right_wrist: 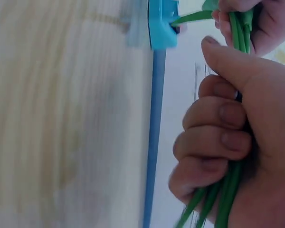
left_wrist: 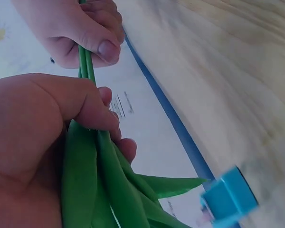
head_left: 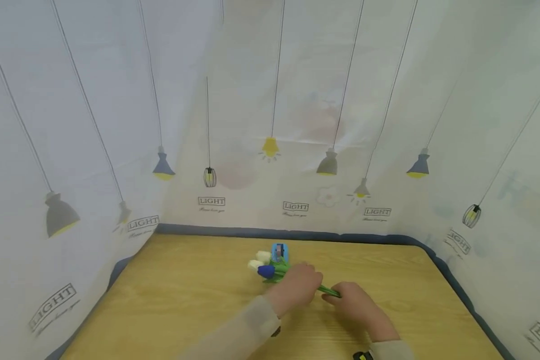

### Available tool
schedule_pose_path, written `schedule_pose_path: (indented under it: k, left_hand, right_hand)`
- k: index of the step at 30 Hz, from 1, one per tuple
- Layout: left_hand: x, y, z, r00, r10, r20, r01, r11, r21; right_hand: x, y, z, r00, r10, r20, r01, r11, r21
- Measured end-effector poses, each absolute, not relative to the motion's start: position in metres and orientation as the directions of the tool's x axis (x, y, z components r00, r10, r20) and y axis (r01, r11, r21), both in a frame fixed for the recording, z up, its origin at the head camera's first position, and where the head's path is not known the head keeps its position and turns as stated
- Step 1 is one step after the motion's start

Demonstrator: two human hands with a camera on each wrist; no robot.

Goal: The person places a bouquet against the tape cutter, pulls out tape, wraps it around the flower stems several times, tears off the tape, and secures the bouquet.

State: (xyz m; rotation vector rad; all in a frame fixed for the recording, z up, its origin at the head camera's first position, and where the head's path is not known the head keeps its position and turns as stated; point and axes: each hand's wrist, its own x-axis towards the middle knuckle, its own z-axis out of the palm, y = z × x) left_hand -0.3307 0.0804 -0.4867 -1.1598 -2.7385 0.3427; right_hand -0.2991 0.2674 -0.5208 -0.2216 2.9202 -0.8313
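Note:
A bunch of tulips, with two white blooms (head_left: 260,259) and a blue bloom (head_left: 266,271), is held low over the wooden table, blooms toward the left. My left hand (head_left: 298,284) grips the stems just below the broad green leaves (left_wrist: 109,185). Farther down the stems (right_wrist: 230,187), my right hand (head_left: 356,304) curls its fingers round them, with the thumb lying along the bunch. Stem ends stick out past the right palm in the right wrist view. The hands are close together with a short stretch of stem between them.
Just behind the blooms, a small light-blue box-like thing (head_left: 280,252) sits on the table (head_left: 184,290). A dark blue edging (head_left: 252,232) runs along the table's back and sides. Pale curtains (head_left: 247,100) printed with lamps surround the table.

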Motion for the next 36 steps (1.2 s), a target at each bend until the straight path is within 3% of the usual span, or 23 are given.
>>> schedule_pose_path:
  k: [6,15,25,31,36]
  left_hand:
    - [-0.338,0.027,-0.497,-0.76,0.646,0.071,0.645,0.763,-0.038]
    - [-0.357,-0.014,-0.523,-0.835,0.547,0.051,0.549,0.824,0.14]
    - [-0.361,-0.031,-0.531,-0.854,0.52,0.025,0.517,0.841,0.161]
    - [-0.362,-0.038,-0.528,-0.858,0.513,0.018,0.507,0.841,0.187]
    - [-0.363,-0.041,-0.525,-0.856,0.517,0.003,0.506,0.836,0.213]
  right_hand:
    - [-0.314,0.22,-0.52,-0.989,-0.148,-0.022,-0.128,0.914,-0.385]
    - [-0.337,0.183,-0.527,-0.976,-0.21,-0.054,-0.161,0.87,-0.467]
    - [-0.347,0.172,-0.542,-0.96,-0.275,-0.051,-0.204,0.814,-0.544]
    - [-0.349,0.172,-0.543,-0.942,-0.336,-0.013,-0.274,0.789,-0.55]
    - [-0.349,0.171,-0.536,-0.947,-0.321,-0.028,-0.254,0.798,-0.546]
